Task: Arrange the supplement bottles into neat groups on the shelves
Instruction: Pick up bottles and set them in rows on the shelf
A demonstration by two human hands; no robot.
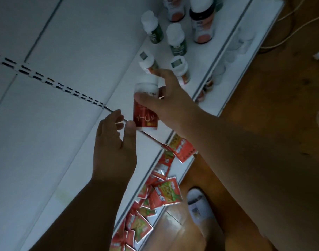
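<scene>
My right hand [170, 102] grips a white-capped bottle with a red label [145, 113], held above the white shelf [119, 98]. My left hand [113, 140] is just left of it, thumb tip touching the bottle's lower end, fingers loosely curled. Further along the shelf stand two white-capped orange-labelled bottles [180, 69], two green-labelled bottles [176, 40] and two larger dark bottles with orange labels [203, 20]. My right hand hides part of the nearest orange bottle [147, 63].
Several red and green sachets [164, 194] lie scattered on the lower shelf by the wooden floor [263, 87]. A white slipper [200, 207] is on the floor. The white back panel has a slotted upright [46, 78]. A cable [291, 31] runs at upper right.
</scene>
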